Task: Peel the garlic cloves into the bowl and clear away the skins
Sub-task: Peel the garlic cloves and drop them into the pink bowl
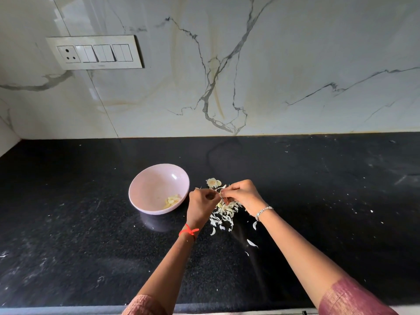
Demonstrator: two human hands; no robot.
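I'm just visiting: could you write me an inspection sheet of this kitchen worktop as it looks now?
Surface: black speckled stone counter, dusted with pale specks.
Job's things: pale pink round bowl holding a few peeled yellowish garlic cloves; small garlic piece between the hands.
Clutter: heap of white papery skins right of the bowl, strays nearer the person.
Hands: left hand and right hand both pinch the garlic piece.
Cables: nothing seen.
Surroundings: white veined marble wall; socket-and-switch panel at upper left.
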